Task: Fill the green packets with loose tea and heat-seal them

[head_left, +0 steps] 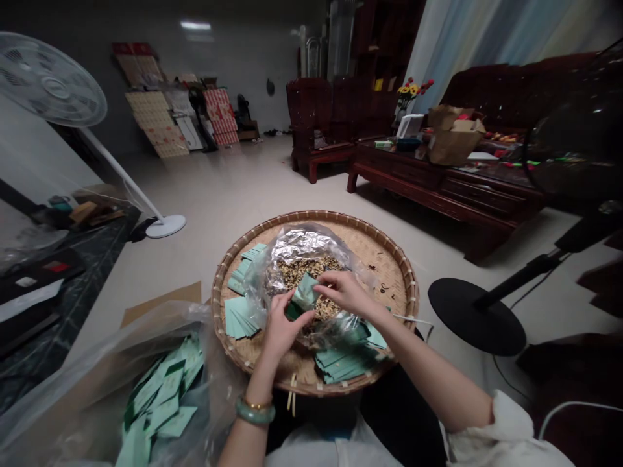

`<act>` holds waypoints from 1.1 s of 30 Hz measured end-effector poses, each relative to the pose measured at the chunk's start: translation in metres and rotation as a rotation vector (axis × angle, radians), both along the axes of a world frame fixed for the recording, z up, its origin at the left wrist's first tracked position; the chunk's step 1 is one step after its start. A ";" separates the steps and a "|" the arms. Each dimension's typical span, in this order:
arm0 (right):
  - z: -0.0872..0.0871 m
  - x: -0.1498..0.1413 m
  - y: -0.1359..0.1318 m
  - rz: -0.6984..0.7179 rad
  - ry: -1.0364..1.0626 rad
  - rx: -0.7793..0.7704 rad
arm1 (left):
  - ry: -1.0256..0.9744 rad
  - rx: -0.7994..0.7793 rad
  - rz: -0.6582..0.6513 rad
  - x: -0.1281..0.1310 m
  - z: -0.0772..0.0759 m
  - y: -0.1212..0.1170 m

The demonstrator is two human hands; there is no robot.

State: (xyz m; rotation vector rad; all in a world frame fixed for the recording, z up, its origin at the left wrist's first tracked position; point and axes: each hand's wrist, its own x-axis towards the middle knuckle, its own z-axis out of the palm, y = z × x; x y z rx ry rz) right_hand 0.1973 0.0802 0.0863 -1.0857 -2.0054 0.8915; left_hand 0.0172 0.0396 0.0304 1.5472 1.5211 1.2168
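My left hand (pixel 287 332) and my right hand (pixel 344 292) both pinch a pale green paper packet (pixel 304 293) above a clear plastic bag (pixel 304 250). The bag is lined with crinkled foil and holds a speckled mix of dried brown and tan bits (pixel 304 272). It rests on a round woven bamboo tray (pixel 384 272). Stacks of green packets (pixel 241 317) lie on the tray to the left, and another stack (pixel 345 362) lies below my right wrist. A jade bangle (pixel 255 410) circles my left wrist.
A plastic sack of green packets (pixel 160 402) lies at lower left. A white standing fan (pixel 51 79) stands left, and a black-based fan (pixel 474 316) stands right. A dark wooden table (pixel 438 172) holds boxes, with carved chairs behind it and flattened cartons against the far wall.
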 end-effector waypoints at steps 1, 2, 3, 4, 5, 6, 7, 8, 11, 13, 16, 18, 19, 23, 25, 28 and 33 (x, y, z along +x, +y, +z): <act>0.000 0.003 0.003 0.009 0.048 -0.099 | -0.087 -0.096 -0.062 -0.003 0.000 0.001; 0.000 0.006 0.006 0.027 0.098 -0.189 | -0.170 -0.185 -0.114 -0.006 0.000 0.001; -0.001 0.010 0.009 0.048 0.144 -0.259 | -0.238 -0.255 -0.150 -0.008 0.000 0.001; -0.002 0.014 0.011 0.063 0.180 -0.305 | -0.287 -0.301 -0.166 -0.009 -0.001 0.000; -0.004 0.017 0.012 0.071 0.204 -0.328 | -0.317 -0.323 -0.164 -0.010 -0.002 -0.001; -0.005 0.020 0.014 0.074 0.219 -0.335 | -0.331 -0.327 -0.153 -0.010 -0.002 -0.002; -0.006 0.022 0.015 0.072 0.230 -0.337 | -0.337 -0.327 -0.146 -0.010 -0.003 -0.003; -0.006 0.024 0.015 0.067 0.239 -0.338 | -0.346 -0.330 -0.141 -0.010 -0.004 -0.003; -0.004 0.023 0.015 0.042 0.240 -0.348 | -0.363 -0.333 -0.136 -0.007 -0.003 -0.005; -0.003 0.018 0.013 0.041 0.188 -0.311 | -0.366 -0.323 -0.148 -0.005 -0.001 -0.006; -0.006 0.007 0.011 -0.016 0.094 -0.209 | -0.374 -0.319 -0.175 0.001 0.003 -0.010; -0.010 0.001 0.011 -0.086 0.071 -0.151 | -0.379 -0.349 -0.194 0.005 0.005 -0.013; -0.012 -0.001 0.011 -0.106 0.071 -0.123 | -0.381 -0.375 -0.207 0.007 0.006 -0.014; -0.013 0.000 0.012 -0.041 0.082 -0.050 | -0.374 -0.476 -0.279 0.005 0.004 -0.016; -0.011 0.004 0.014 -0.003 0.088 -0.077 | -0.350 -0.469 -0.306 0.000 0.003 -0.014; -0.008 0.009 0.017 0.006 0.121 -0.150 | -0.318 -0.432 -0.322 -0.005 0.002 -0.011; -0.007 0.007 0.016 0.149 0.122 -0.152 | -0.382 -0.440 -0.359 -0.001 0.004 -0.008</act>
